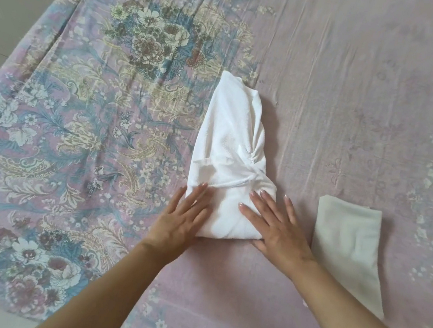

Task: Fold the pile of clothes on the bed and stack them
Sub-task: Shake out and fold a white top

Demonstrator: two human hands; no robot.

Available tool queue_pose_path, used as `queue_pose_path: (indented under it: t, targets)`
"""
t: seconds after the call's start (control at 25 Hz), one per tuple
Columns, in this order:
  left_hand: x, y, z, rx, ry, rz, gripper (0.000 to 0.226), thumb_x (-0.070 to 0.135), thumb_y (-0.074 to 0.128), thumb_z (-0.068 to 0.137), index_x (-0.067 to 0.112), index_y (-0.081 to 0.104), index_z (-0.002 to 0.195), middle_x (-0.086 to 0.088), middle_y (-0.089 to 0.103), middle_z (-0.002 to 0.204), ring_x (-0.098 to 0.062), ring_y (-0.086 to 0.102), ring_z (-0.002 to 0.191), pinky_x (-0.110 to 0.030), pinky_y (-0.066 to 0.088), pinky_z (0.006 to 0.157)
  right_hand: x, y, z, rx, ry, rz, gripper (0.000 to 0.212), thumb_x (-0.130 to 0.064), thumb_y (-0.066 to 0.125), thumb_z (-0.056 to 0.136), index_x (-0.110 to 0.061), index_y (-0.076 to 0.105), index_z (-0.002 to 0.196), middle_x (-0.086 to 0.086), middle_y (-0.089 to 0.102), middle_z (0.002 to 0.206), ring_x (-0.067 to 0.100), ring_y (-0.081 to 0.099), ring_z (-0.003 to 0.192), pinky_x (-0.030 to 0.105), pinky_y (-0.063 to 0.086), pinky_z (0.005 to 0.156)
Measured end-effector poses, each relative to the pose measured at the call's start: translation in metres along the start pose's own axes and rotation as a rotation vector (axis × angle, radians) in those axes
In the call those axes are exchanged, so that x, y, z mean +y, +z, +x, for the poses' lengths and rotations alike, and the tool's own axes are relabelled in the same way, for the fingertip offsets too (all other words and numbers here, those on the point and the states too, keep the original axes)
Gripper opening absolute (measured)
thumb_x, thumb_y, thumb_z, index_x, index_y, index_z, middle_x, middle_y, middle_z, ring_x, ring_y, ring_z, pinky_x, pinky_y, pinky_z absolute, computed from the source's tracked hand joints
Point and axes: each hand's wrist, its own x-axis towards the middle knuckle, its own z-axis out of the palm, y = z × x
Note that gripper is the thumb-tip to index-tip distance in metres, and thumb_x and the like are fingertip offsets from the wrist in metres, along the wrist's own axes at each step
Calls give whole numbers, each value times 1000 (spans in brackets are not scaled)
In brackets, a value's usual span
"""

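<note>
**Both hands flat on a folded white garment**

Your two bare forearms enter from the near edge and converge on a folded white garment [230,165], the landmark for what follows. Your left hand [179,221] lies palm down on the garment's near left corner, fingers straight and close together, tips reaching a thin tie that crosses the fabric. Your right hand [279,228] lies palm down on the near right corner, fingers straight and spread, the outer ones extending past the garment's edge onto the bedsheet [357,86]. Neither hand grips anything; both press or rest on the cloth.

The garment is a long, narrow bundle of ribbed white fabric, wider at the end under your hands and tapering toward its far end. A gathered knot sits right of its middle.

To the right of the garment, apart from it, lies a second folded piece, a pale off-white cloth [345,241], partly hidden behind your right forearm. Left of the garment the bedsheet carries a floral print in blue, cream and mauve; right of it the sheet is plainer pink.
</note>
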Motion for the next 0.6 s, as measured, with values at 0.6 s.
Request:
queue_pose_path:
  t: [0.6]
  targets:
    - [-10,-50,75,143,-1126,-1278,25,37,50,97,15,58,89,5,55,80,-12,52,75,-21,40,59,-12,-54,62,155,1019,1397,29,-35,70,83,-15,59,101,0,68,103,8,64,88,17,49,68]
